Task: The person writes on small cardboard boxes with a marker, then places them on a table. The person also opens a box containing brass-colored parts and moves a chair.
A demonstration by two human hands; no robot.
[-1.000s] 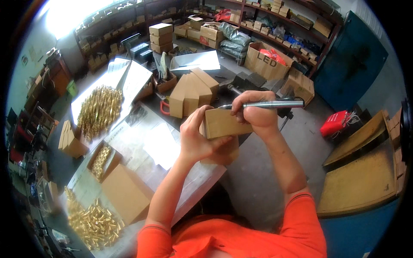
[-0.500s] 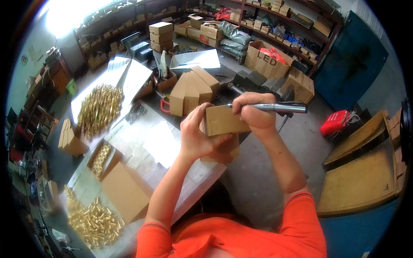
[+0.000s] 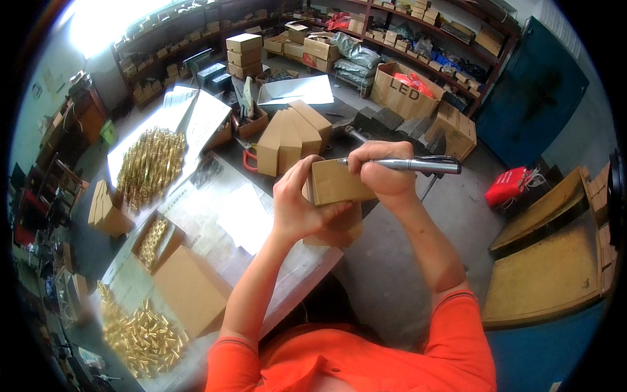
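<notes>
Centrally, a small brown cardboard box (image 3: 343,184) is gripped by the person's left hand (image 3: 292,201), thumb along its near edge and fingers at its left side. Pinched in the fingers of the right hand (image 3: 386,171), a silver pen (image 3: 428,164) points left, its tip at the box's far edge. Loose brass pieces (image 3: 147,340) lie at lower left.

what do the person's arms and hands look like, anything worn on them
The left hand and right hand are ungloved, with no watch or bracelet visible at the wrists. The forearms are bare below short, bright orange-red sleeves, which have a thin dark stripe near the hem.
</notes>
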